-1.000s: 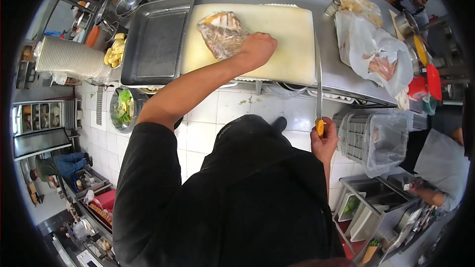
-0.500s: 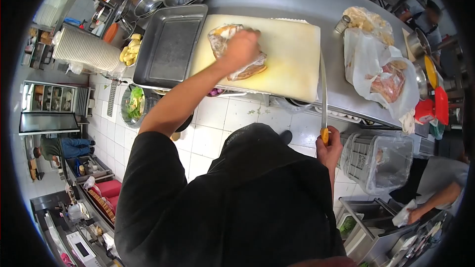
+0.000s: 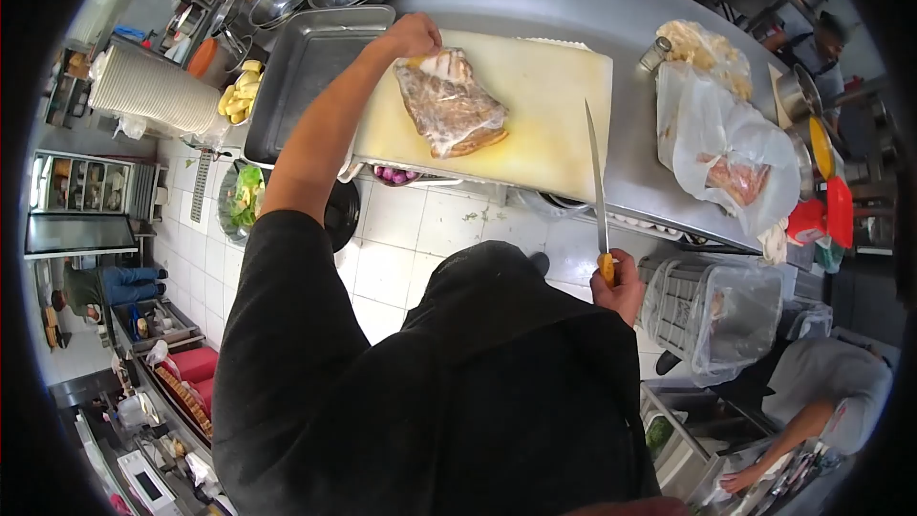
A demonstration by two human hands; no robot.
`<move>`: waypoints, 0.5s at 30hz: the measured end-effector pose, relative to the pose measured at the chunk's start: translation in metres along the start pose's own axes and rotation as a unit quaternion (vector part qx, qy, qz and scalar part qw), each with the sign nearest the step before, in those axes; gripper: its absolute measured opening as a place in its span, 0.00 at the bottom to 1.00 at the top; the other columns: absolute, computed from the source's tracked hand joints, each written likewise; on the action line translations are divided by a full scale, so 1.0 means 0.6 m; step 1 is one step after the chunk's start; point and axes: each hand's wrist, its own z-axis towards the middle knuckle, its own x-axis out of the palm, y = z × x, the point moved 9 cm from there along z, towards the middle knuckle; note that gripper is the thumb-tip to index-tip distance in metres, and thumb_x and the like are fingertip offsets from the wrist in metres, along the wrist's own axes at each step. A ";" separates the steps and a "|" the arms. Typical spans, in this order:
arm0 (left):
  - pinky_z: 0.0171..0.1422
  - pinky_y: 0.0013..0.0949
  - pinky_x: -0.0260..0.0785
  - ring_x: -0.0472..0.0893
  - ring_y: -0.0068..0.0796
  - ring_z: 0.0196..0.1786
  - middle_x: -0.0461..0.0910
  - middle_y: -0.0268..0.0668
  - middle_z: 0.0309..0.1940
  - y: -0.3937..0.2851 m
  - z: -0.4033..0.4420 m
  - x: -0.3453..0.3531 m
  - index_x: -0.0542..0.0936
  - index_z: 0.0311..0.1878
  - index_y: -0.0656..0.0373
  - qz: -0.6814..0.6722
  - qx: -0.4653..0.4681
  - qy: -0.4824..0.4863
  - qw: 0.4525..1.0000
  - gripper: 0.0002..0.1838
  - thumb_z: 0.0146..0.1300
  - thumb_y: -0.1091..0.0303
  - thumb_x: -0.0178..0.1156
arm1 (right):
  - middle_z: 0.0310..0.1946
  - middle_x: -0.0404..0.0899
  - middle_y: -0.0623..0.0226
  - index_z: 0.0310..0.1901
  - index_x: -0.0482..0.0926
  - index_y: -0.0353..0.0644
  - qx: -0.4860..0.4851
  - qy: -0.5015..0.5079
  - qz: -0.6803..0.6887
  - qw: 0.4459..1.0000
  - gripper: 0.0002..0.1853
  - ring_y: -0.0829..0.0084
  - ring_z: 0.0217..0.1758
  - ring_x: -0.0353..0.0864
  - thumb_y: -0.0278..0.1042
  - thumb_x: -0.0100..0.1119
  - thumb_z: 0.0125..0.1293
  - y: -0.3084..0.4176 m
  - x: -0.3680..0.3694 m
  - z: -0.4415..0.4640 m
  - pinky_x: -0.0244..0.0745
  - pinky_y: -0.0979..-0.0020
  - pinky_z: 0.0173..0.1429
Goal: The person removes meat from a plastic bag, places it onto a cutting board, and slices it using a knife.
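Mostly, the meat (image 3: 447, 100) looks brown and gray, with a bit of pink mixed in. It is a thick, flat piece with uneven sides, a bit like a crooked square. Near its top end there are pale white stripes, and the top left corner is yellow and orange. The bottom edge is a golden brown. Parts of it shine, and whitish, wrinkly patches sit on the lower right side, like a thin skin or wrap; it is hard to say which. The meat lies flat on the left half of a white cutting board (image 3: 549, 96), and a wet yellow stain shows on the board just beside its lower right side.

The left hand (image 3: 414, 35) is at the top left corner of the meat. Its fingers are curled in, but you cannot tell if they pinch anything. The right hand (image 3: 621, 287) is wrapped around the yellow handle (image 3: 606, 268) of a long knife (image 3: 600, 193). The thin blade points away from the person, its tip near the right edge of the board. A dark tray (image 3: 306, 67) sits just left of the board.
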 end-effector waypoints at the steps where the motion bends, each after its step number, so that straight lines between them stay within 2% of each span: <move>1: 0.51 0.36 0.74 0.83 0.41 0.43 0.85 0.44 0.36 -0.004 0.000 -0.003 0.87 0.36 0.58 0.010 0.000 -0.004 1.000 0.09 0.49 0.69 0.66 | 0.25 0.79 0.57 0.49 0.73 0.36 0.010 0.002 0.007 1.000 0.17 0.72 0.26 0.78 0.23 0.58 0.57 -0.012 0.005 -0.002 0.74 0.71 0.35; 5: 0.50 0.36 0.74 0.83 0.40 0.42 0.85 0.45 0.35 -0.018 -0.006 -0.006 0.86 0.34 0.59 0.052 0.045 -0.026 0.997 0.08 0.49 0.71 0.64 | 0.25 0.79 0.58 0.49 0.72 0.36 0.040 0.014 0.017 0.999 0.16 0.74 0.25 0.77 0.23 0.58 0.57 -0.006 0.013 -0.012 0.73 0.71 0.34; 8: 0.46 0.37 0.73 0.82 0.39 0.38 0.84 0.42 0.33 -0.008 -0.006 -0.007 0.85 0.35 0.60 0.011 0.065 -0.028 0.997 0.10 0.49 0.68 0.64 | 0.26 0.79 0.58 0.50 0.72 0.35 0.040 0.013 0.026 0.999 0.16 0.75 0.26 0.77 0.22 0.57 0.58 -0.003 0.021 -0.012 0.73 0.71 0.34; 11: 0.48 0.39 0.73 0.83 0.41 0.40 0.84 0.44 0.34 0.008 -0.020 -0.012 0.84 0.36 0.61 0.049 0.091 -0.067 0.992 0.10 0.50 0.68 0.63 | 0.27 0.80 0.59 0.50 0.73 0.35 0.026 0.006 0.024 0.999 0.16 0.75 0.28 0.78 0.21 0.57 0.58 0.003 0.027 -0.012 0.74 0.71 0.36; 14: 0.50 0.40 0.73 0.82 0.42 0.41 0.84 0.45 0.34 0.030 -0.026 -0.014 0.84 0.38 0.62 0.040 0.060 -0.038 0.997 0.11 0.52 0.69 0.60 | 0.27 0.80 0.59 0.50 0.73 0.35 0.026 0.007 0.021 0.999 0.17 0.75 0.30 0.78 0.21 0.57 0.58 0.021 0.035 -0.011 0.74 0.72 0.38; 15: 0.50 0.40 0.73 0.82 0.42 0.42 0.84 0.45 0.35 0.022 -0.029 -0.014 0.83 0.39 0.62 0.077 0.085 -0.045 0.992 0.11 0.53 0.69 0.60 | 0.28 0.80 0.58 0.50 0.73 0.34 0.029 0.007 0.022 0.999 0.17 0.75 0.31 0.78 0.21 0.57 0.58 0.025 0.039 -0.010 0.74 0.72 0.39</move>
